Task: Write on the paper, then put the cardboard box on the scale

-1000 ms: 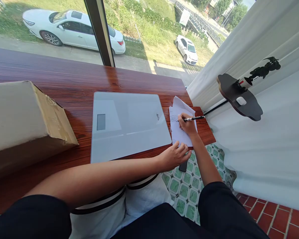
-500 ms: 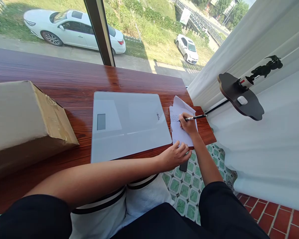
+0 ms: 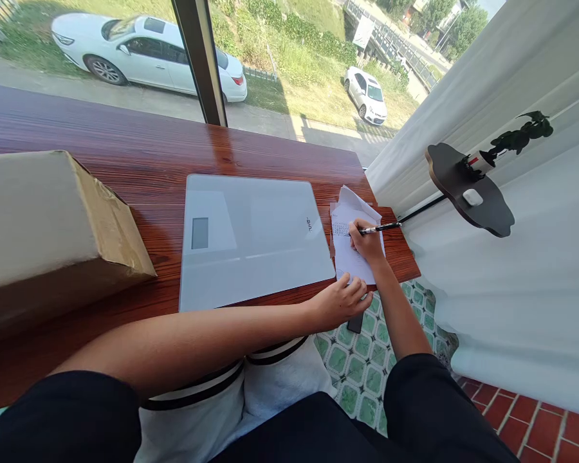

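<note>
Red-brown wood grain, glossy: the bench (image 3: 139,154) runs under a window.

Head view. The person sits at the bench's near edge with both forearms reaching to its right end. The right hand (image 3: 365,241) is closed around a black pen (image 3: 382,227), fingers pinched near the tip, the barrel pointing right and slightly away. The tip rests on a white sheet of paper (image 3: 348,257) that already carries a few lines of small writing near its top. The sheet lies at the right end of the bench, just beside the scale, with a second, creased sheet showing behind its far edge.

The left hand (image 3: 340,302) lies palm down with its fingers loosely curled on the near edge of the paper, pressing it to the bench; it grips nothing. A small dark object shows just beneath its fingers, below the bench edge; what it is cannot be told.

A flat, pale grey glass scale (image 3: 253,238) sits mid-bench, its small display towards the left. A cardboard box (image 3: 48,225) stands at the left, well apart from the paper.

At the right hang white curtains (image 3: 511,270). A dark, cloud-shaped shelf (image 3: 468,193) bears a small plant and a white object.
</note>
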Demonstrator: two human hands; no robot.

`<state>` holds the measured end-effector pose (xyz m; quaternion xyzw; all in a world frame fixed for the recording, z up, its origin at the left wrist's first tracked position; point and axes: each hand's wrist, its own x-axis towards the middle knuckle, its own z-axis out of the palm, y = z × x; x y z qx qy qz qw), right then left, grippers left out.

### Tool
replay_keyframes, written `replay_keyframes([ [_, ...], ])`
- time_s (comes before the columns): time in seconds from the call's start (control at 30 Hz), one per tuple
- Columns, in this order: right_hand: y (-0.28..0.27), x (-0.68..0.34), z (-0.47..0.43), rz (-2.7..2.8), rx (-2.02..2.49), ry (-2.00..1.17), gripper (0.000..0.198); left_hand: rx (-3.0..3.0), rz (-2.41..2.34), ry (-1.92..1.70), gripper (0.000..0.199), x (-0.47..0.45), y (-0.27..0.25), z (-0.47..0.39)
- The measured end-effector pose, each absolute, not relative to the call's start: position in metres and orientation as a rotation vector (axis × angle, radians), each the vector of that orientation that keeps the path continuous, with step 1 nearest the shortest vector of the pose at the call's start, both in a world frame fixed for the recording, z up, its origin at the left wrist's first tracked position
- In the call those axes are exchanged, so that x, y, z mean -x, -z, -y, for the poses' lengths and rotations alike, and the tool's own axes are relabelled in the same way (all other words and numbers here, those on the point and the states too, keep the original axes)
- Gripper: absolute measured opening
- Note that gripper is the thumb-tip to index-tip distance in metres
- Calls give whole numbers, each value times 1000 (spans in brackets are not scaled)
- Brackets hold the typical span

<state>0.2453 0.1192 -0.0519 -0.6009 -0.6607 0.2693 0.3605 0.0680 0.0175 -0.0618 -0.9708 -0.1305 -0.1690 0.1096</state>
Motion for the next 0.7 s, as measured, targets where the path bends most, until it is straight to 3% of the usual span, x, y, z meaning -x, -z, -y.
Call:
replay_keyframes([
  [0.7,56,-248,-120,1627,1572,-741,37,2848,389,498,48,-67,62,-17],
])
